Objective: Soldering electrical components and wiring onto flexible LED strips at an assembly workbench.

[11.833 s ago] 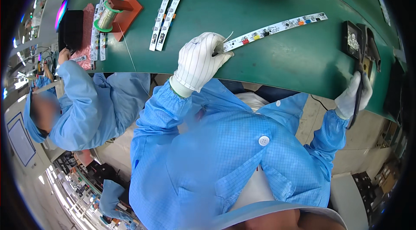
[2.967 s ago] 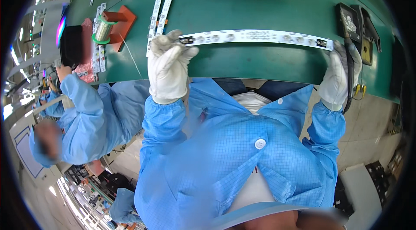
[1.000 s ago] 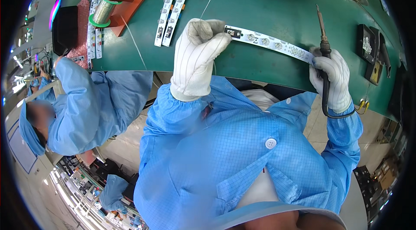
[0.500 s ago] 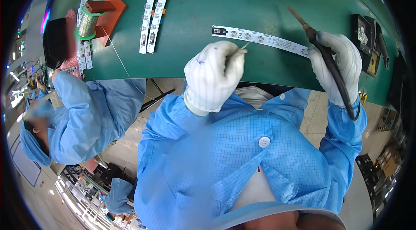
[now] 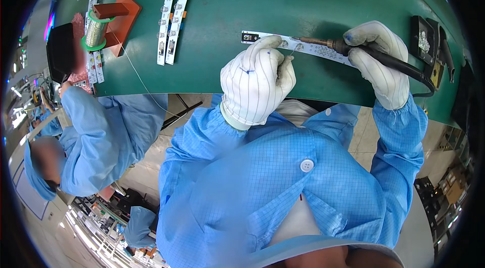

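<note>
My right hand [image 5: 379, 40], in a white striped glove, grips a soldering iron [image 5: 401, 66]. Its tip points left and lies over the white LED circuit board strip [image 5: 323, 52], close to the small domed parts along it. A gloved left hand [image 5: 255, 81] is mine too, its fingers pinched on a thin length of solder wire [image 5: 292, 52] that rises toward the strip near the iron's tip. Part of the strip's left portion is covered by the fingers of that hand. Whether the tip touches the board cannot be told.
On the green work surface [image 5: 227, 0] at left, a solder spool [image 5: 95, 32] sits on a red-brown stand [image 5: 130, 18]. Two more strips [image 5: 174, 28] lie beside it. An iron holder [image 5: 424, 40] stands right. A co-worker [image 5: 101, 141] in blue sits at left.
The soldering iron has swung down and left, its tip now over the strip instead of raised above it. My left hand has shifted slightly, its fingers now over the strip's edge.
</note>
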Demonstrator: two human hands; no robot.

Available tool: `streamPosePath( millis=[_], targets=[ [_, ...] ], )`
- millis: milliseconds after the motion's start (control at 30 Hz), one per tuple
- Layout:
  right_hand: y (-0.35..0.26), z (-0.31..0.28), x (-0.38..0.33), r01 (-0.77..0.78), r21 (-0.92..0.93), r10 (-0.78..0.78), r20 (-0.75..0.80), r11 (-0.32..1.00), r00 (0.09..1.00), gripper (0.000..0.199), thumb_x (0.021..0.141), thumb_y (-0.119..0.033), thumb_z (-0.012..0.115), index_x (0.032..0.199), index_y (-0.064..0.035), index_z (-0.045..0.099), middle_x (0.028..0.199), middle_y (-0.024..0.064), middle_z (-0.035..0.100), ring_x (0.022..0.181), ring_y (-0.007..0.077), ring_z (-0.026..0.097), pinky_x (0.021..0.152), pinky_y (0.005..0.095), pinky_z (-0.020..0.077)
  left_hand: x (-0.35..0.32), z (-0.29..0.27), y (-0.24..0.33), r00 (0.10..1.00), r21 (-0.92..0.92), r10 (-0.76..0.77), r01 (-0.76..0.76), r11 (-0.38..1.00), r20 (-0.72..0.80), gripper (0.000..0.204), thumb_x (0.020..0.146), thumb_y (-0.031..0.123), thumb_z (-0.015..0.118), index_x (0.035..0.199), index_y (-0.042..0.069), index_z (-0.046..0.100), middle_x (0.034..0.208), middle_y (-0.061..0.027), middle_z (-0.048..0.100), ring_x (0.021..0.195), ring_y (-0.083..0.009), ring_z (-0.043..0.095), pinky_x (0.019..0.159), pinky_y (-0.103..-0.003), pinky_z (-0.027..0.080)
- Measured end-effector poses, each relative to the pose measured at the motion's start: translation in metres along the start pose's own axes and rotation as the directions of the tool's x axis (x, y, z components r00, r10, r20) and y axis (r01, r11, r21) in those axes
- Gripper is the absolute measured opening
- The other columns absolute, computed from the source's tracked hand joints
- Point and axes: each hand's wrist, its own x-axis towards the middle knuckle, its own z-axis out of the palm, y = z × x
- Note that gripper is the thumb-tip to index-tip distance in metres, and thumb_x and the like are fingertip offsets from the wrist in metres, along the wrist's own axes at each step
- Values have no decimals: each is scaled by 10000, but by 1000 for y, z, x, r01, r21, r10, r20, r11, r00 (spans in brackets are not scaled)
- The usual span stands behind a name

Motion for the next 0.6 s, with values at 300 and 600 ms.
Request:
streamPosePath(
  millis=[300,600],
  targets=[
    [2,0,-2,-53,12,53,0,999,999,192,762,-27,574,944,24,606,855,104,630,759,175,616,728,289,502,0,-1,4,998,40,16,-18,999,56,198,722,65,733,794,48,549,955,-154,680,692,-276,668,599,-341,553],
    [3,0,2,-14,14,14,26,1000,1000,181,764,-30,575,937,15,606,863,110,638,752,182,617,717,296,503,1,-3,2,996,84,22,-30,996,89,209,723,70,731,829,37,554,985,-135,669,740,-267,669,623,-338,555]
  ],
)
